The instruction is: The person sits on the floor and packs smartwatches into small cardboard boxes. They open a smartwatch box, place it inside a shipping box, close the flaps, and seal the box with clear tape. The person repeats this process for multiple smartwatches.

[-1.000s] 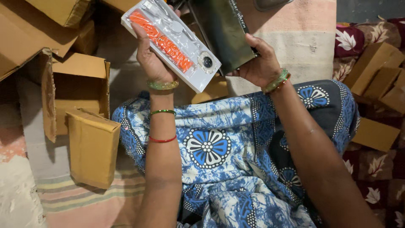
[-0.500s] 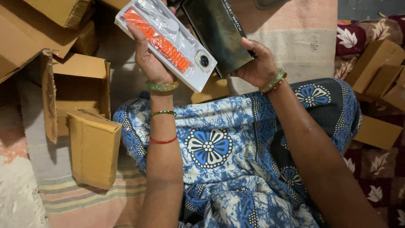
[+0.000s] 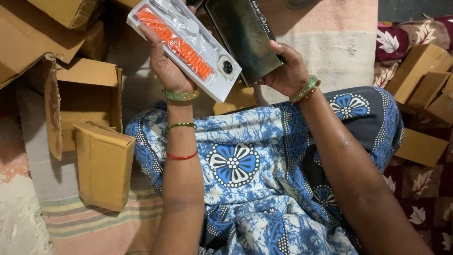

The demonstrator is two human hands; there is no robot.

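Floor: striped mat, cardboard boxes left of my lap.
Left hand: clasps white tray, orange strap, now tipped further left.
Right hand: grips dark box, unchanged.

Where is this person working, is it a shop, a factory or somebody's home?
Probably a home used for packing work, done sitting on the floor. Small brown cardboard boxes lie scattered on a striped mat and a floral cloth, while the left hand holds a white watch tray.
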